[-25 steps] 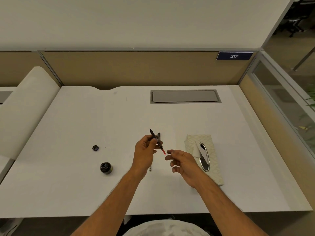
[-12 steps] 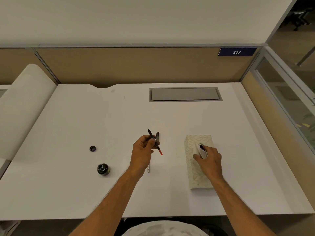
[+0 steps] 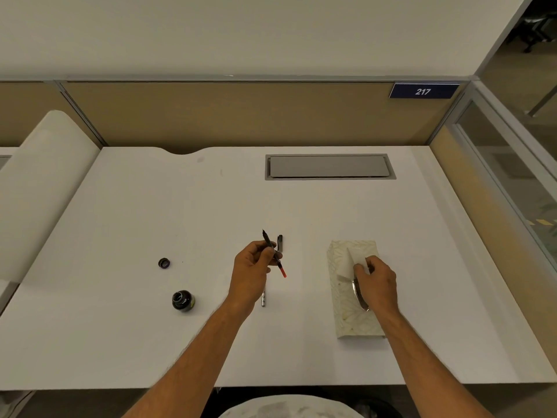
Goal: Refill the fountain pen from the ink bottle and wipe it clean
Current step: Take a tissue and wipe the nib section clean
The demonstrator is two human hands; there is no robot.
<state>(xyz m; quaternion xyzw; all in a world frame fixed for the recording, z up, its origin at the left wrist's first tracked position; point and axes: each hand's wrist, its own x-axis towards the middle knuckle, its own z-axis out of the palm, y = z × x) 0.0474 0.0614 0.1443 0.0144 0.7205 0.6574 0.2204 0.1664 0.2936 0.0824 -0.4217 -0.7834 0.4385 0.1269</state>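
Pinching a white tissue [image 3: 357, 258] from the pale patterned box [image 3: 340, 285], right hand [image 3: 375, 282]; left hand [image 3: 251, 265] grips the slim black red-tipped pen section [image 3: 273, 253] above the white bench [image 3: 120, 221]. Draw the sheet straight up; keep the nib clear of the open dark ink bottle [image 3: 182, 300]

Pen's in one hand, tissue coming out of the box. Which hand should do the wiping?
Right. The right hand already pinches the tissue at the tissue box, while the left hand grips the pen with its nib end raised, so it probably just presents it.
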